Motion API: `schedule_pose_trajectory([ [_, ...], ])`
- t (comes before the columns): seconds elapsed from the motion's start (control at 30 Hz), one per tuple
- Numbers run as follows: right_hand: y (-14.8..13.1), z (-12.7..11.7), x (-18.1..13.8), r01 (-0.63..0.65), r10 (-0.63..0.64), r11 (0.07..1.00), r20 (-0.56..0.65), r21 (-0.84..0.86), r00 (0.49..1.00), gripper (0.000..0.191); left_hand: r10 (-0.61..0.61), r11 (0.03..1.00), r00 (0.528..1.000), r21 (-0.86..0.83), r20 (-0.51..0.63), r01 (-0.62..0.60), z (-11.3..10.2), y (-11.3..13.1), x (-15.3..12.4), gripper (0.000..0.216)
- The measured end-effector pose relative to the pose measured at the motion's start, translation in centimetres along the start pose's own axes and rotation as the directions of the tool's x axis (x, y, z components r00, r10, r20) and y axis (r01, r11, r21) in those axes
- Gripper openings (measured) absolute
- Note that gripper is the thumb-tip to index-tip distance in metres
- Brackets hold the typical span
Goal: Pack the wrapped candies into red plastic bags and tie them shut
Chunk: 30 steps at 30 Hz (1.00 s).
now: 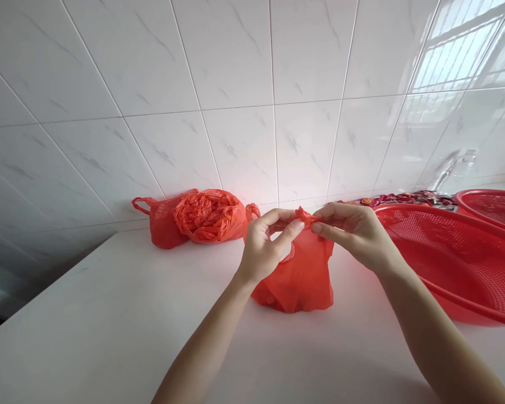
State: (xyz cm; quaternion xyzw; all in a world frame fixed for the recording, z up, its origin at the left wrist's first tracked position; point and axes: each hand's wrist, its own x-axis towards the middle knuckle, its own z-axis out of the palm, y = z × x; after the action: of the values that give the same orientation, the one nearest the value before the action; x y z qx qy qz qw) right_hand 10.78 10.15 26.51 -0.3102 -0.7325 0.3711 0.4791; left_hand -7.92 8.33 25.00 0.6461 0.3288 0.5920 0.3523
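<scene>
A small red plastic bag (298, 280) stands on the white counter (109, 314) in front of me. My left hand (265, 247) and my right hand (353, 230) both pinch its handles at the top, fingertips meeting above the bag. The bag's body bulges below my hands and rests on the counter. What is inside it is hidden.
A larger red bag (193, 219) stuffed with crumpled red bags lies against the tiled wall at the back. Two red mesh baskets (454, 252) (496, 205) sit at the right, with small red wrapped items (408, 198) behind them.
</scene>
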Motion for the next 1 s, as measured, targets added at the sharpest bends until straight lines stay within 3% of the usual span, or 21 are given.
schedule_pose_trajectory([
  [0.17, -0.3, 0.2, -0.3, 0.027, -0.024, 0.998, -0.060, 0.059, 0.998, 0.026, 0.032, 0.999, 0.999, 0.038, -0.007, -0.032, 0.0, 0.2, -0.2, 0.016],
  [0.4, 0.5, 0.1, -0.1, 0.007, 0.016, 0.990, -0.159, 0.143, 0.987, 0.027, -0.028, 1.000, 0.997, 0.005, -0.069, 0.029, -0.2, -0.1, -0.1, 0.022],
  [0.53, 0.7, 0.0, 0.1, 0.017, 0.011, 0.989, -0.186, 0.150, 0.982, 0.026, -0.155, 0.988, 0.982, 0.008, 0.109, 0.155, -0.3, -0.1, 0.0, 0.031],
  [0.6, 0.6, -0.3, 0.1, 0.012, 0.015, 0.990, -0.188, 0.142, 0.982, 0.027, -0.188, 0.982, 0.963, 0.056, 0.192, 0.181, -0.4, -0.2, 0.1, 0.023],
  [0.7, 0.5, -1.1, 0.3, -0.045, 0.058, 0.993, -0.114, 0.110, 0.992, 0.028, -0.183, 0.982, 0.965, 0.084, 0.188, 0.170, -0.5, -0.4, 0.2, 0.021],
  [0.87, 1.0, -2.3, 0.8, -0.177, 0.174, 0.984, 0.158, 0.007, 0.972, 0.032, -0.158, 0.985, 0.971, 0.102, 0.182, 0.141, -1.0, -0.6, 0.5, 0.023],
  [1.0, 1.3, -2.5, 1.0, -0.166, 0.162, 0.983, 0.052, 0.083, 0.985, 0.027, -0.176, 0.982, 0.971, 0.090, 0.160, 0.163, -1.6, -0.7, 0.8, 0.022],
])
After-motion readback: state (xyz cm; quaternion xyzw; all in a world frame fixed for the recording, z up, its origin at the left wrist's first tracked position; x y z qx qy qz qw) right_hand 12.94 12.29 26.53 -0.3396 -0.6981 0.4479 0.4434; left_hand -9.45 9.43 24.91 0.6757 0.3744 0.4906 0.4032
